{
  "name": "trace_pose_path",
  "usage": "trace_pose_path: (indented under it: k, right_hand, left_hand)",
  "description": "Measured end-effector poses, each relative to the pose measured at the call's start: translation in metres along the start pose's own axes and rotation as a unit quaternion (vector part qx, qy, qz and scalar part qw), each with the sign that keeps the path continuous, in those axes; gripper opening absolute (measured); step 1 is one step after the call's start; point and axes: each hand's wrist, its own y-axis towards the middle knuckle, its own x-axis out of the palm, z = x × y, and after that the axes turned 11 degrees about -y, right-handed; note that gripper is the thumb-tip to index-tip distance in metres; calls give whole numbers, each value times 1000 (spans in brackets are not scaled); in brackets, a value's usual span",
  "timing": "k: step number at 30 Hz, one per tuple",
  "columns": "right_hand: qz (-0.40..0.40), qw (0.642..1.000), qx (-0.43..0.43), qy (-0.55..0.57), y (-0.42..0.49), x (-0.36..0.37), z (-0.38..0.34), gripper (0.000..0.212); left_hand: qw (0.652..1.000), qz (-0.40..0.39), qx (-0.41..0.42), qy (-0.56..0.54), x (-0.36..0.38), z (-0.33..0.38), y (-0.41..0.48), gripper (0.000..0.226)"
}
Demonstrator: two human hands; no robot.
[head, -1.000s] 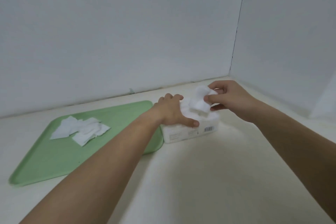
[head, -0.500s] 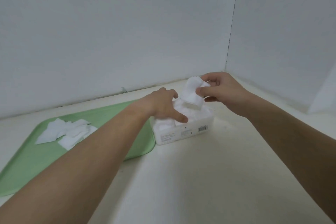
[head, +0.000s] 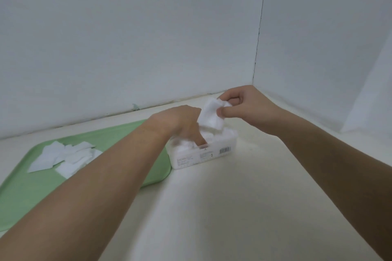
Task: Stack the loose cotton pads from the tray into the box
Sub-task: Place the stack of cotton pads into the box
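Beside the green tray (head: 19, 197) of loose pads (head: 63, 157), the left hand (head: 180, 125) pressed its fingers into the box (head: 203, 155); the right hand (head: 244, 110) pinched one pad (head: 210, 116) above.

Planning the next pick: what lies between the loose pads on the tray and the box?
Head view: only bare green tray, with the left forearm crossing above it.

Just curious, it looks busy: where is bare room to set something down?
Bare tabletop in front of the box; the tray nearer than the loose pads. Crowded: the box, under left hand and right hand with its pad.
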Motion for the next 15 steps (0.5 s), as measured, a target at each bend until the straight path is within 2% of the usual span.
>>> trace_pose_path:
  k: [3,9,12,15]
  right_hand:
    - [-12,999,-31,-12,-2,8,1,16]
    - [54,993,-79,-64,-7,29,2,20]
    - [67,979,-122,-147,-14,41,5,24]
    - [46,955,-163,-242,-19,47,9,24]
  left_hand:
    - [998,48,10,42,2,-4,0,50]
    - [990,102,32,88,3,-10,5,41]
    - [990,113,44,74,1,-13,5,40]
    - [988,126,53,79,0,-14,4,32]
